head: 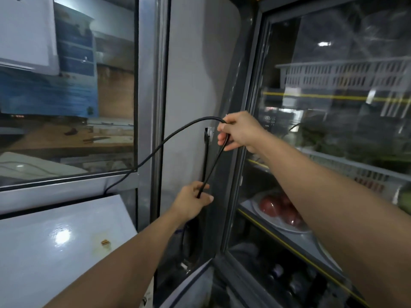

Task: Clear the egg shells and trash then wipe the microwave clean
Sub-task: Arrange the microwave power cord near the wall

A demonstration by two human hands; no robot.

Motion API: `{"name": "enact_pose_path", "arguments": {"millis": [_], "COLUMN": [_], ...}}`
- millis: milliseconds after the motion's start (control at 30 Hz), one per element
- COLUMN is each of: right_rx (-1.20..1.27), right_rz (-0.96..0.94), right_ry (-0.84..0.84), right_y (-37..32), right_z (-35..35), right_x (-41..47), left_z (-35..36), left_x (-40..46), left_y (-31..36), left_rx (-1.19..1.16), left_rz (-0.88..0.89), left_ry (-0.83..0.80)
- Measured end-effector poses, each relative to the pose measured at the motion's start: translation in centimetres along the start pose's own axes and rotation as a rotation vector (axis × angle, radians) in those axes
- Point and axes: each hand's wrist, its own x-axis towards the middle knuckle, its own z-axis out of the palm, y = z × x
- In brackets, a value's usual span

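Note:
A black power cord (173,135) arcs from behind the white microwave top (44,252) at lower left up toward the wall. My right hand (239,132) is shut on the cord's bend, close to a wall socket (208,132). My left hand (192,201) pinches the cord's lower end, in front of a dark strip on the wall. The microwave top is glossy, with a small brown stain and crumb (105,242). No egg shells or trash are in view.
A glass-door fridge (333,130) fills the right side, with a plate of red food (280,210) and white baskets inside. A glass window (66,96) with a metal frame stands at left, above the microwave. A grey wall panel lies between them.

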Motion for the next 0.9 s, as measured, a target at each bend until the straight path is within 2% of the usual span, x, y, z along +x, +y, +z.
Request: {"name": "enact_pose_path", "arguments": {"millis": [167, 333, 567, 767, 900], "right_rx": [-0.010, 0.026, 0.220, 0.370, 0.407], "right_rz": [-0.030, -0.038, 0.015, 0.039, -0.005], "right_ry": [0.026, 0.046, 0.034, 0.025, 0.020], "right_y": [-0.4, 0.5, 2.5, 5.4, 6.7], "right_z": [-0.4, -0.9, -0.2, 0.5, 0.7], "right_x": [2.5, 4.4, 5.9, 6.3, 6.0], "left_z": [-1.3, -4.1, -9.7, -14.2, -15.1], "left_x": [0.2, 1.1, 2.1, 3.5, 5.4], "left_y": [0.1, 0.9, 2.8, 1.7, 0.6], "left_rx": [-0.146, -0.195, 0.105, 0.180, 0.363], "left_rz": [-0.017, -0.026, 0.032, -0.030, -0.067], "left_ry": [0.081, 0.199, 0.291, 0.366, 0.345]}}
